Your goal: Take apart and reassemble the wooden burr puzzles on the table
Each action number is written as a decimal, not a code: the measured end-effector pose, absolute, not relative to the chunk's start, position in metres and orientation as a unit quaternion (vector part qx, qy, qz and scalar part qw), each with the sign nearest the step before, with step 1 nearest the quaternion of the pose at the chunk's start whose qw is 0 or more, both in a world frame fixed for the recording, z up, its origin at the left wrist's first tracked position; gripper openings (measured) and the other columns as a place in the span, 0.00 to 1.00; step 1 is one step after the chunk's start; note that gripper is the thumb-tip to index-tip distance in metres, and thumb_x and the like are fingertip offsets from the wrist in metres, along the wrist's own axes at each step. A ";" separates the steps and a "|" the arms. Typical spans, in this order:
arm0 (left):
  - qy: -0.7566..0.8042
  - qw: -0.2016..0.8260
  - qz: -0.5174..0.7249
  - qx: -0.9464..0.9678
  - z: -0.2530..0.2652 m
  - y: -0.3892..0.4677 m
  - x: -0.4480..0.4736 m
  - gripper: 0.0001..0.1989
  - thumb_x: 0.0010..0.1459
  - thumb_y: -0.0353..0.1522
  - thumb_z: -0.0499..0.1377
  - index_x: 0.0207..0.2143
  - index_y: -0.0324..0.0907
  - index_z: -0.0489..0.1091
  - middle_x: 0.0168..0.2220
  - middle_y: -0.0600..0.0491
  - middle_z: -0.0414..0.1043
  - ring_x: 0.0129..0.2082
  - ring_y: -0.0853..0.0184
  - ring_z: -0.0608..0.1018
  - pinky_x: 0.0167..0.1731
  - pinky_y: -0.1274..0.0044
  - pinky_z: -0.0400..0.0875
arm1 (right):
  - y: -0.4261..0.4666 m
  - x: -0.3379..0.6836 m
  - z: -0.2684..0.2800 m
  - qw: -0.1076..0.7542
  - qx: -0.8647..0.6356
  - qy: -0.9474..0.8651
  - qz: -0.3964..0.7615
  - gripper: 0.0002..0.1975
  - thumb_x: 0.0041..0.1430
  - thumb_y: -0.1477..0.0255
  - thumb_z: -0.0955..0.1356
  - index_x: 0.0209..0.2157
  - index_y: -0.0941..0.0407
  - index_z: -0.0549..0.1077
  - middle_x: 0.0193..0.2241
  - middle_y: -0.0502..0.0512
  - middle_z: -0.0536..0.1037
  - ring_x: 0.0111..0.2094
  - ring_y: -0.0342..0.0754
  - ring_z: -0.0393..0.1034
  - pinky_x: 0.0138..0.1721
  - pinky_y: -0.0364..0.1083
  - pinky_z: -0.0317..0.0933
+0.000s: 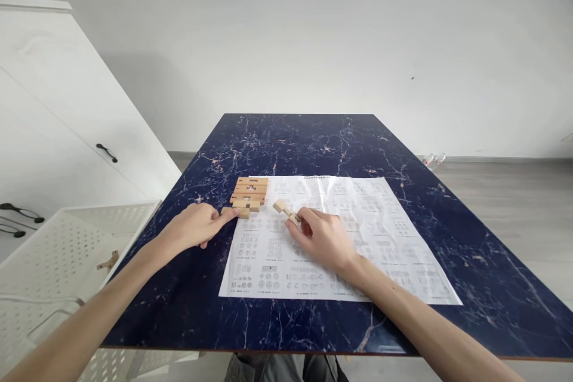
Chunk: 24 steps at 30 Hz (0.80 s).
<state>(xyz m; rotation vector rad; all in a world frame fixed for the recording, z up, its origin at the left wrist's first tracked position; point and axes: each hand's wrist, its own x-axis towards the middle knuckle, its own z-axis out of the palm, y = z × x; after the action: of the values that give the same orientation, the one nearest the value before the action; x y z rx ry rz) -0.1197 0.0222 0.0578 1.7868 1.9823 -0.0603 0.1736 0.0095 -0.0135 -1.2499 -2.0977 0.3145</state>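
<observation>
Now the right hand [329,240] pinches a notched stick [280,207] between its fingers over paper [340,283] on the desk [295,143]; the left hand [194,224] touches a wooden block [244,213] at the paper's left edge, its fingers' grip unclear.

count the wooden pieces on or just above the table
6 visible: three darker pieces at the far left corner of the sheet, two paler pieces on their near side, one touched by the left hand, and one piece in the right hand. Hands may hide others.
</observation>
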 end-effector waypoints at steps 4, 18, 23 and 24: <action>0.730 0.086 0.009 0.678 0.055 0.010 -0.117 0.32 0.67 0.60 0.48 0.25 0.45 0.68 0.20 0.49 0.76 0.23 0.56 0.80 0.24 0.73 0.62 | 0.008 0.174 -0.010 0.315 -0.458 -0.818 0.148 0.19 0.72 0.62 0.66 0.27 0.53 0.62 0.21 0.47 0.72 0.19 0.41 0.58 0.22 0.44 0.48; 0.407 0.033 0.160 0.899 0.038 -0.010 -0.088 0.16 0.78 0.41 0.51 0.54 0.44 0.75 0.50 0.47 0.82 0.51 0.57 0.82 0.54 0.63 0.75 | 0.006 0.177 -0.010 0.299 -0.342 -0.877 0.159 0.13 0.75 0.61 0.67 0.44 0.56 0.75 0.28 0.48 0.79 0.24 0.43 0.70 0.28 0.45 0.56; 0.475 0.033 0.220 0.851 0.027 -0.012 -0.123 0.18 0.75 0.46 0.54 0.52 0.44 0.75 0.50 0.47 0.82 0.49 0.57 0.83 0.53 0.65 0.77 | 0.007 0.176 -0.012 0.293 -0.355 -0.872 0.165 0.11 0.75 0.65 0.67 0.50 0.58 0.74 0.28 0.49 0.81 0.25 0.44 0.73 0.27 0.44 0.56; 0.477 0.026 0.225 0.849 0.025 -0.012 -0.127 0.17 0.75 0.46 0.54 0.51 0.44 0.75 0.48 0.47 0.82 0.48 0.58 0.83 0.52 0.66 0.77 | 0.007 0.175 -0.013 0.290 -0.355 -0.874 0.164 0.11 0.75 0.65 0.66 0.50 0.57 0.74 0.28 0.49 0.81 0.25 0.44 0.74 0.27 0.44 0.56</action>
<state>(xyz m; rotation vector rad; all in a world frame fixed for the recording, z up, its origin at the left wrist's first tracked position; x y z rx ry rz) -0.1272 -0.0124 0.0247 2.6247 1.4726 0.6960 0.1753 0.0073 -0.0125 -0.9463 -2.3307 0.4380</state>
